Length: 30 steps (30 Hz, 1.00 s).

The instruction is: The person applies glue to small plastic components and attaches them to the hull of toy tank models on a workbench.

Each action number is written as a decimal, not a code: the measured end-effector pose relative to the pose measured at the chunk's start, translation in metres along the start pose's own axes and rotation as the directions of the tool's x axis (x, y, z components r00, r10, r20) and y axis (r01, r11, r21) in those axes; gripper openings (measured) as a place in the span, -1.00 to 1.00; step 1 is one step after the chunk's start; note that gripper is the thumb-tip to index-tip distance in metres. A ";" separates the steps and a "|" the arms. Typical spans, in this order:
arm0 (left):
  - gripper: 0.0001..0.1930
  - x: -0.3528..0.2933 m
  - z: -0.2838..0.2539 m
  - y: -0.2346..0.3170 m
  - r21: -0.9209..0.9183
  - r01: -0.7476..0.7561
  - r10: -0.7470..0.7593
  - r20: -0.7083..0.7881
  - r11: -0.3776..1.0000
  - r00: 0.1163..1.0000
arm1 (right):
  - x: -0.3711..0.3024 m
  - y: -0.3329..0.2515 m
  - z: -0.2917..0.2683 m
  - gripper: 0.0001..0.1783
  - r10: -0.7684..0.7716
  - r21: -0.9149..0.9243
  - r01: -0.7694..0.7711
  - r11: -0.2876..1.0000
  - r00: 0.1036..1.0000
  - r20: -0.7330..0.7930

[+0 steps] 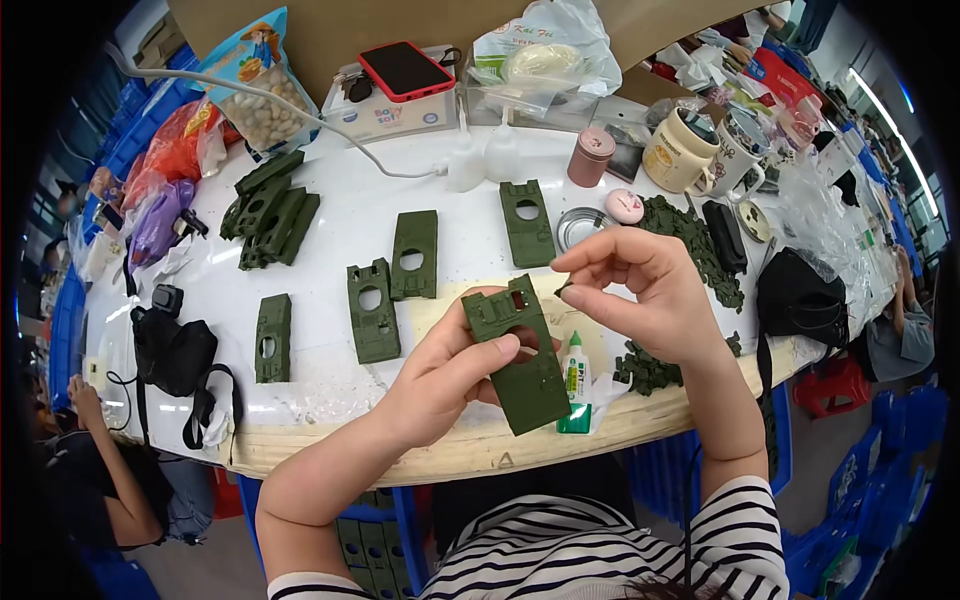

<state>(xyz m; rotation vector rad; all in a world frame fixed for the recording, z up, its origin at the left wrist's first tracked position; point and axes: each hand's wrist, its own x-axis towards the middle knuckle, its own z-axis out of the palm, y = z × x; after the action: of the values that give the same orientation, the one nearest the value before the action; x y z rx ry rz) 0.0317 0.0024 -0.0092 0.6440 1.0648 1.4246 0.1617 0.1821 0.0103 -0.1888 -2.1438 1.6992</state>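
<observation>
My left hand (440,380) is closed around a dark green plastic model vehicle hull (534,392), tilted above the table's near edge, thumb across its round hole. Just right of the hull's upper end, my right hand (650,295) pinches a tiny dark green part (563,288) between thumb and fingertips; its shape is too small to tell. A glue bottle (576,372) with a green cap lies beside the held hull. More hulls rest farther off: one (372,312), another (414,255), one at the back (527,225) and one at the left (273,340).
Stacked hulls (268,212) lie at the back left. Small green parts are heaped near my right wrist (648,368) and farther right (690,240). White squeeze bottles (465,160), a pink tin (591,157), mugs (680,150) and a black pouch (803,295) stand around.
</observation>
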 end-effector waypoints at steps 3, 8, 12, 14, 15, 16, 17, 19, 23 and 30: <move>-0.53 0.003 -0.003 -0.004 0.010 -0.013 0.013 -0.004 1.000 1.000 | -0.002 0.013 -0.001 -0.85 0.003 0.097 -0.002 0.995 1.000 -0.004; -0.52 0.005 -0.002 -0.003 0.020 0.010 -0.010 -0.027 1.000 1.000 | -0.005 0.010 -0.001 -0.82 0.070 0.244 -0.075 0.967 0.997 0.028; -0.58 0.004 -0.006 -0.005 -0.026 0.011 -0.010 0.038 1.000 0.999 | -0.008 0.004 0.001 -0.76 0.119 0.270 -0.128 0.954 0.992 0.047; -0.58 0.004 -0.006 -0.004 -0.041 0.003 -0.001 0.047 0.999 0.999 | -0.007 0.004 0.002 -0.73 0.126 0.291 -0.137 0.947 0.990 0.056; -0.58 0.004 -0.006 -0.005 -0.050 -0.002 0.005 0.050 0.999 0.999 | -0.007 0.006 0.002 -0.73 0.127 0.286 -0.140 0.948 0.990 0.061; -0.58 0.004 -0.006 -0.005 -0.053 -0.007 0.011 0.060 0.999 0.998 | -0.008 0.007 0.001 -0.72 0.128 0.280 -0.142 0.949 0.990 0.067; -0.57 0.004 -0.007 -0.007 -0.058 -0.015 0.019 0.070 0.998 0.997 | -0.008 0.009 0.000 -0.72 0.129 0.272 -0.144 0.951 0.989 0.073; -0.57 0.003 -0.007 -0.006 -0.068 -0.017 0.023 0.084 0.998 0.996 | -0.008 0.009 0.002 -0.72 0.111 0.264 -0.123 0.957 0.992 0.057; -0.59 0.004 -0.006 -0.003 -0.068 -0.017 0.023 0.086 0.998 0.996 | -0.009 0.006 0.001 -0.76 0.160 0.271 -0.168 0.948 0.986 0.050; -0.61 0.006 -0.008 0.002 0.024 -0.026 0.025 0.045 0.999 0.999 | -0.009 0.010 -0.001 -0.87 0.101 0.250 -0.111 0.962 0.993 0.053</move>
<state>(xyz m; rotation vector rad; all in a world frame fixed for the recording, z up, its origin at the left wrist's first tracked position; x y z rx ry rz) 0.0232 0.0065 -0.0123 0.7061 1.0436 1.4153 0.1689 0.1826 -0.0013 -0.2021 -1.9508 2.0337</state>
